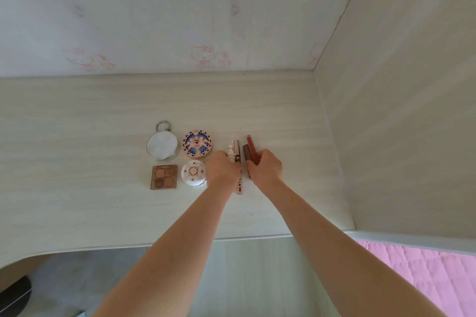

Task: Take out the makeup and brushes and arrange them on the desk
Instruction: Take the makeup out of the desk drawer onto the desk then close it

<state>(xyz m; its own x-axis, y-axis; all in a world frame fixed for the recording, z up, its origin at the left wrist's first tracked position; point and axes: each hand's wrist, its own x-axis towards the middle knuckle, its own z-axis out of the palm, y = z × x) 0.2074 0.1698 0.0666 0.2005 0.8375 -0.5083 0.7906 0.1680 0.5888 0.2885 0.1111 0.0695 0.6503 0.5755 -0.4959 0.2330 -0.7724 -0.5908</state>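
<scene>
Left grip (222, 168) was curled round a white patterned tube (233, 149), and right grip (265, 167) was closed on brown and red lip tubes (250, 148). All were lying on the counter (103, 213), just right of the compacts (197, 144). Arranging was judged under way. Next, the tubes would need to be squared into a row and released.

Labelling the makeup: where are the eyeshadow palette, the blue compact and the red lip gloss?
eyeshadow palette (164, 177), head view, middle of its lid
blue compact (197, 143), head view, centre of its lid
red lip gloss (251, 144), head view, its far end
</scene>
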